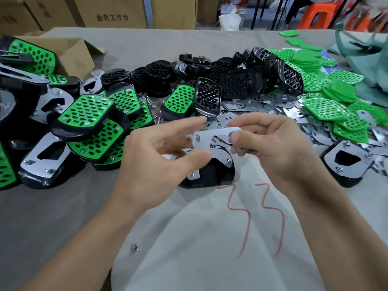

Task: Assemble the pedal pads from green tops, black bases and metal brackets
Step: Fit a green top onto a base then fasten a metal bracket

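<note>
under everything, a table [63, 206] draped in grey cloth, with a red scrawl [262, 217] toward the near edge. along the back, stacked cardboard boxes [117, 11], plus an open carton [71, 53] at the table's far left.

on the left, a big heap of finished pads [88, 114], green faces and bracketed undersides mixed, several piled on one another. across the middle at the back, a pile of black bases [237, 82], gridded and bare. to the right, a spread of green tops [323, 108], overlapping. between bases and tops, and trailing toward the hands, a litter of loose brackets [266, 106] lying flat. near the right edge, one upturned pad [344, 162], its bracket side facing up.

at centre front, both bare hands close together just above the cloth. right hand [277, 152] with thumb and curled fingers clamped on the far end of a metal bracket [212, 139], set across a black base [214, 175] standing on the cloth. left hand [155, 158] just beside the bracket's other end, forefinger stretched out, thumb bent in close. motion blur there, so possibly touching the plate, but no telling whether gripping it.

smallest, a lone nut [134, 247] on the cloth beside the left forearm.
</note>
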Demonstrator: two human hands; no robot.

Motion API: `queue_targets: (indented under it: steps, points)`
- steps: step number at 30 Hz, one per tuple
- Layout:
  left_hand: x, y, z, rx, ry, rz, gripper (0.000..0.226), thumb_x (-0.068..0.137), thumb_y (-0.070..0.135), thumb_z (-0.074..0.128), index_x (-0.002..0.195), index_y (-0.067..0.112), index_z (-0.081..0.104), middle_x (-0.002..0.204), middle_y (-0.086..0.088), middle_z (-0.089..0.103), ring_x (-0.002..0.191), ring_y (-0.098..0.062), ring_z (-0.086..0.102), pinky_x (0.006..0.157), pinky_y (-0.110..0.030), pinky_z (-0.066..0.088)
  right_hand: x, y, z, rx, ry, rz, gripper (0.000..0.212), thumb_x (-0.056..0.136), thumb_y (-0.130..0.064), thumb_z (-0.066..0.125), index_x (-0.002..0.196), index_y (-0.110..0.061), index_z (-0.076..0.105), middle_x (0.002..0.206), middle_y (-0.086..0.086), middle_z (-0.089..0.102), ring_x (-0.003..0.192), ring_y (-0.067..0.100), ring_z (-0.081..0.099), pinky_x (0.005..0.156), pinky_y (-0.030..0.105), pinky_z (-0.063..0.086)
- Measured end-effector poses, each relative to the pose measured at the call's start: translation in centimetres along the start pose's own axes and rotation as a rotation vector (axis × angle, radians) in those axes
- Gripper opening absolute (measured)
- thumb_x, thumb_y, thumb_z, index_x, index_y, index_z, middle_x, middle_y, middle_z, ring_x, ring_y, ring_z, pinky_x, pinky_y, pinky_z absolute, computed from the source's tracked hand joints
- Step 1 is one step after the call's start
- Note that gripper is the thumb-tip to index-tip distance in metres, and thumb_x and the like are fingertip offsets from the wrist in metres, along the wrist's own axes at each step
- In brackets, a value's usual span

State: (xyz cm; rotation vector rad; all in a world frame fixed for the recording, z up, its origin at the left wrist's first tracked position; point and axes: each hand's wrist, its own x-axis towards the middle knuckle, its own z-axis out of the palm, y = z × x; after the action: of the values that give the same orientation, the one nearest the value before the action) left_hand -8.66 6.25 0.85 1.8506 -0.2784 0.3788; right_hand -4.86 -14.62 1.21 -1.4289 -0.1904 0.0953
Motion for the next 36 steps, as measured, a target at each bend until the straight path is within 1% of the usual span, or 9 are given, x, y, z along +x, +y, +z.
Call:
queue_targets:
  steps: [4,8,11,14,18,24,30,33,36]
  points:
    - [0.5,-0.8,0.5,-0.115,0.035,-0.19,0.031,0.081,-0.006,0.079,0.085,0.024,0.084,0.072,-0.003,0.078,0.06,-0.013,0.071,0.06,-0.025,0.059,0.0,0.5,0.5,-0.092,0.004,-0.14,0.02,0.067,-0.002,0.079,0.075,-0.02,0.08,0.071,0.003,0.073,0.065,0.013,0.063,0.065,0.021,0.051]
    - [0.4,-0.9,0.3,0.0,0.167,-0.058,0.038,0.077,0.003,0.086,0.089,0.039,0.08,0.081,0.014,0.079,0.078,-0.01,0.077,0.077,-0.03,0.063,-0.1,0.1,-0.3,-0.089,-0.136,-0.025,0.015,0.072,-0.013,0.079,0.087,-0.016,0.082,0.073,0.003,0.07,0.067,0.016,0.056,0.063,0.024,0.045]
    - [-0.1,-0.9,0.3,0.087,0.169,0.124,0.034,0.079,0.007,0.083,0.097,0.035,0.08,0.096,0.026,0.076,0.091,-0.001,0.075,0.084,-0.021,0.058,-0.3,-0.5,-0.7,0.098,-0.223,0.143,0.032,0.073,-0.029,0.08,0.1,-0.011,0.081,0.1,0.01,0.077,0.082,0.019,0.073,0.063,0.023,0.056]
    - [-0.5,-1.0,0.0,0.159,0.085,0.204,0.029,0.08,0.002,0.083,0.093,0.028,0.082,0.1,0.021,0.077,0.095,0.0,0.074,0.088,-0.02,0.057,-0.3,-0.5,-0.6,0.02,-0.169,0.202,0.027,0.068,-0.012,0.08,0.095,-0.014,0.081,0.094,0.009,0.078,0.075,0.015,0.074,0.063,0.023,0.059]
    - [0.0,-1.0,-1.4,0.131,-0.057,0.032,0.043,0.077,-0.002,0.07,0.101,0.033,0.08,0.098,0.017,0.079,0.091,-0.003,0.075,0.082,-0.02,0.059,-0.4,-0.3,-0.2,-0.155,-0.095,0.143,0.027,0.074,0.014,0.076,0.08,-0.012,0.081,0.072,0.011,0.072,0.058,0.015,0.066,0.054,0.023,0.056]
    - [0.9,-1.9,-1.4,0.041,-0.229,-0.355,0.042,0.073,0.026,0.07,0.112,0.038,0.077,0.057,0.003,0.061,0.057,-0.014,0.051,0.06,-0.027,0.042,-0.3,0.1,0.0,-0.398,-0.093,0.082,0.028,0.069,0.004,0.081,0.081,-0.022,0.082,0.076,0.006,0.076,0.062,0.021,0.066,0.063,0.033,0.058]
    - [0.9,-2.3,-1.3,0.206,-0.339,-0.357,0.032,0.078,0.047,0.063,0.108,0.043,0.075,0.061,0.007,0.066,0.056,-0.006,0.053,0.059,-0.022,0.038,-0.6,0.2,0.9,-0.451,-0.097,0.058,0.03,0.072,0.003,0.077,0.081,-0.026,0.081,0.074,0.001,0.076,0.058,0.016,0.058,0.056,0.027,0.049]
    - [0.9,-2.5,-1.6,0.225,-0.373,-0.332,0.034,0.077,0.051,0.067,0.109,0.043,0.074,0.071,0.0,0.071,0.063,-0.012,0.06,0.068,-0.033,0.045,-0.6,0.4,1.2,-0.52,-0.037,0.059,0.029,0.072,-0.001,0.075,0.08,-0.029,0.08,0.072,-0.003,0.075,0.057,0.025,0.052,0.051,0.023,0.043]
    - [0.9,-2.8,-1.4,0.214,-0.356,-0.325,0.032,0.075,0.05,0.07,0.106,0.043,0.075,0.073,-0.003,0.071,0.06,-0.008,0.056,0.067,-0.033,0.044,-0.7,0.6,1.8,-0.547,0.071,0.035,0.025,0.075,-0.002,0.075,0.077,-0.026,0.08,0.07,-0.004,0.074,0.062,0.034,0.067,0.063,0.039,0.061]
